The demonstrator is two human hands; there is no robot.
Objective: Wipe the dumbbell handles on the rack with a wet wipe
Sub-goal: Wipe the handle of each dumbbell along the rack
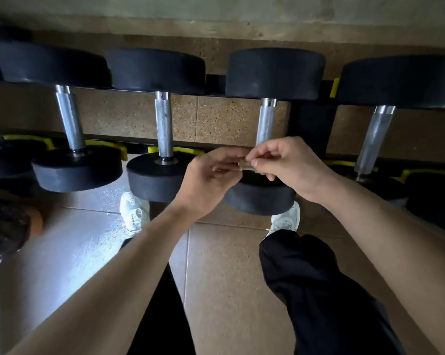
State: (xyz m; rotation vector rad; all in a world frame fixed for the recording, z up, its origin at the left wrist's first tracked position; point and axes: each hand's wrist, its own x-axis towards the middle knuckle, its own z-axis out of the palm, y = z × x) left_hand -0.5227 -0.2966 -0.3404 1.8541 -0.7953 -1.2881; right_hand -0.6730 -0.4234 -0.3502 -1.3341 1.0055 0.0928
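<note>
- left hand (211,175) and right hand (288,165) meet at frame centre, fingertips together
- both hands pinch one small pale item (245,166) between thumbs and forefingers; wipe or its sachet, can't tell which
- other fingers of both hands loosely curled, holding nothing else
- item hangs in the air in front of the rack, not touching any handle
- third dumbbell handle (266,121) sits directly behind the hands; its lower end is hidden by the right hand's fingers
- near head of that dumbbell (260,198) is just below the hands
- second handle (163,124) left of centre, first handle (69,119) further left, fourth handle (375,139) at right; all bare knurled metal
- black rack (311,124) with yellow cradles (175,149) carries the dumbbells in a row across the upper half
- lower half: brown tiled floor (229,278), white shoes (134,211), black trousers (318,290)
- dark rounded object at lower left edge, can't identify
</note>
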